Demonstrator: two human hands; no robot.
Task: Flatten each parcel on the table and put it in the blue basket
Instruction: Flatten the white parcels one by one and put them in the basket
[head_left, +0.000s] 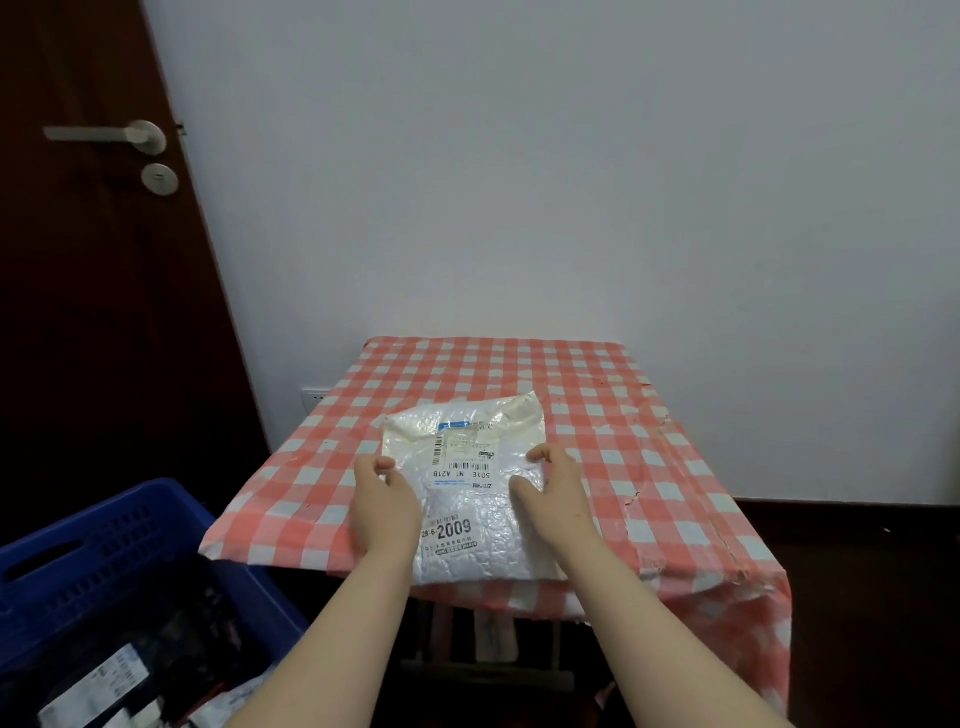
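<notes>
A white bubble-wrap parcel (467, 488) with shipping labels lies on the table (649, 467), which wears a red-and-white checked cloth. The parcel's near end reaches the table's front edge. My left hand (382, 499) grips its left edge, thumb on top. On the opposite side my right hand (558, 486) grips the right edge with the thumb laid over the top. The blue basket (114, 540) stands low at the left of the table and holds several parcels.
A dark wooden door (93, 260) with a metal handle is at the left. A pale wall (571, 182) runs behind the table. Under the table, a stool or frame shows dimly. Dark floor lies to the right.
</notes>
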